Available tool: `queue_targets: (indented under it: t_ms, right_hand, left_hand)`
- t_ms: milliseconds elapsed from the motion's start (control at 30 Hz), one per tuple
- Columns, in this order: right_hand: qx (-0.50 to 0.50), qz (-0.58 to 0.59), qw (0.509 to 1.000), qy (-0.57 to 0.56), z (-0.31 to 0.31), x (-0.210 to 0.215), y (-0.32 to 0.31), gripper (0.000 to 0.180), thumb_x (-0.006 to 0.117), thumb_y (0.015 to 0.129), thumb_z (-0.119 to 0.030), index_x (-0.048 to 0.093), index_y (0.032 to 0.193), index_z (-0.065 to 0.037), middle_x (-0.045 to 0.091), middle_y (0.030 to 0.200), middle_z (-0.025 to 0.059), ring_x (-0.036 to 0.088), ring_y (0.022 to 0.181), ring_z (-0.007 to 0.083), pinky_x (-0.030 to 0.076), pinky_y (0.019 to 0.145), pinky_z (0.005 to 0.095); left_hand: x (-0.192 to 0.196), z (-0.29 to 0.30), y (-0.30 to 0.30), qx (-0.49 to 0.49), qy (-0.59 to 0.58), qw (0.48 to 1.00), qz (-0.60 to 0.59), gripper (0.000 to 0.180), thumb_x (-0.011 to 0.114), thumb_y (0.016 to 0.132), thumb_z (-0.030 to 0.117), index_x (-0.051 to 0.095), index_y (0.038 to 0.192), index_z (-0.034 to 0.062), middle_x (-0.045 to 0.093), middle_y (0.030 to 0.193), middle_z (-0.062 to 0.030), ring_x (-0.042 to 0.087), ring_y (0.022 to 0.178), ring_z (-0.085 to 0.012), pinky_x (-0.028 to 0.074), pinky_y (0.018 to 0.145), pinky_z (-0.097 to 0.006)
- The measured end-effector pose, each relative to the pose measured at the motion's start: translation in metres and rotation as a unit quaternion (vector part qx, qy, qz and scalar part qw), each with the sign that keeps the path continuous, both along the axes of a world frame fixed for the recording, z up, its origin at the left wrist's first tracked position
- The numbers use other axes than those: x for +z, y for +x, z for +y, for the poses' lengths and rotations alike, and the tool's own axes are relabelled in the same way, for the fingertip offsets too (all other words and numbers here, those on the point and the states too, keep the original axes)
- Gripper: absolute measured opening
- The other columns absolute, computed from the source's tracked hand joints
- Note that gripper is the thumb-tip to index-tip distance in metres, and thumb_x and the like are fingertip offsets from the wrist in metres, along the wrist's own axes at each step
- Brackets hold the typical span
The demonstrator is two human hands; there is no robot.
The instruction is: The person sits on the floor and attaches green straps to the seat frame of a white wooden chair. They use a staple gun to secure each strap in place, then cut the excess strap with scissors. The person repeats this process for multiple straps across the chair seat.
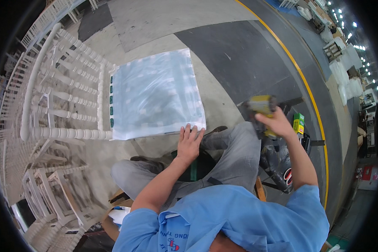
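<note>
A white chair with turned spindles lies in front of me, its spindle back to the left. Its seat is covered with a light-blue and white sheet that looks like plastic film, and small dark green patches line the edge nearest the spindles. My left hand lies flat on the near right corner of that cover, fingers spread, gripping nothing. Off to the right, above my knee, my right hand is wrapped round a yellow and black cordless drill. The drill is smeared by motion, so its tip cannot be made out.
At my right stands a dark stand with a green and yellow box and a red-handled tool. More white chairs are stacked at the left. An open cardboard box sits by my left side. A yellow floor line curves along the right.
</note>
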State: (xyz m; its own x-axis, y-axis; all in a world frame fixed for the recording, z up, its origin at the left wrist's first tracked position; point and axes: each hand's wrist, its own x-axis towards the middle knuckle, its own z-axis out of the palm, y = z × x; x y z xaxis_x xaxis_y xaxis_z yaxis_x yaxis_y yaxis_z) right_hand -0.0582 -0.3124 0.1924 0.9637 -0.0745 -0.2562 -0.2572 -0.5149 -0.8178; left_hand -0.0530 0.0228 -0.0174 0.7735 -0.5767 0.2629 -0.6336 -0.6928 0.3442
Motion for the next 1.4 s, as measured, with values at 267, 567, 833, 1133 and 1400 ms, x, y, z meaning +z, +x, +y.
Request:
queue_targets:
  t_ms: [267, 567, 833, 1133, 1400]
  right_hand:
    - [0.272, 0.219, 0.928, -0.132, 0.113, -0.032, 0.075, 0.047, 0.083, 0.081, -0.021, 0.068, 0.120, 0.001, 0.074, 0.097, 0.0211, 0.071, 0.094, 0.0313, 0.055, 0.086, 0.0403]
    - [0.359, 0.072, 0.914, -0.174, 0.105, -0.082, 0.076, 0.061, 0.082, 0.079, -0.021, 0.062, 0.134, -0.004, 0.073, 0.111, 0.0239, 0.068, 0.106, 0.0415, 0.054, 0.091, 0.0432]
    - [0.157, 0.179, 0.971, 0.032, 0.088, -0.043, 0.060, 0.042, 0.081, 0.089, -0.021, 0.064, 0.122, 0.001, 0.071, 0.091, 0.0089, 0.066, 0.067, 0.0162, 0.054, 0.063, 0.0316]
    - [0.037, 0.096, 0.972, 0.211, 0.081, 0.002, 0.036, 0.039, 0.081, 0.089, -0.012, 0.064, 0.122, 0.002, 0.071, 0.098, 0.0085, 0.067, 0.066, 0.0137, 0.056, 0.062, 0.0312]
    - [0.059, 0.110, 0.975, 0.181, 0.087, -0.008, 0.008, 0.038, 0.082, 0.088, -0.013, 0.065, 0.119, 0.002, 0.070, 0.094, 0.0067, 0.067, 0.070, 0.0128, 0.057, 0.066, 0.0292]
  left_hand:
    - [0.000, 0.004, -0.007, 0.007, -0.022, 1.000, -0.007, 0.061, 0.059, 0.087, 0.009, 0.056, 0.148, 0.0119, 0.048, 0.151, -0.0189, 0.035, 0.148, -0.0444, 0.024, 0.123, -0.059]
    - [0.001, 0.005, -0.009, -0.002, -0.025, 1.000, 0.010, 0.067, 0.061, 0.083, 0.005, 0.054, 0.149, 0.0120, 0.046, 0.153, -0.0196, 0.030, 0.152, -0.0442, 0.022, 0.125, -0.058]
    - [0.010, 0.031, -0.021, 0.216, -0.286, 0.880, 0.312, 0.050, 0.071, 0.093, 0.021, 0.058, 0.140, 0.0091, 0.055, 0.144, -0.0158, 0.056, 0.130, -0.0399, 0.042, 0.112, -0.053]
    - [-0.008, 0.090, 0.079, 0.487, -0.755, 0.289, 0.329, 0.098, 0.055, 0.100, 0.064, 0.012, 0.158, -0.0016, 0.036, 0.156, -0.0238, 0.051, 0.133, -0.0343, 0.045, 0.110, -0.046]
    - [-0.045, 0.128, 0.079, 0.492, -0.673, 0.442, 0.332, 0.095, 0.047, 0.102, 0.066, 0.017, 0.154, -0.0080, 0.042, 0.151, -0.0271, 0.052, 0.132, -0.0355, 0.047, 0.109, -0.046]
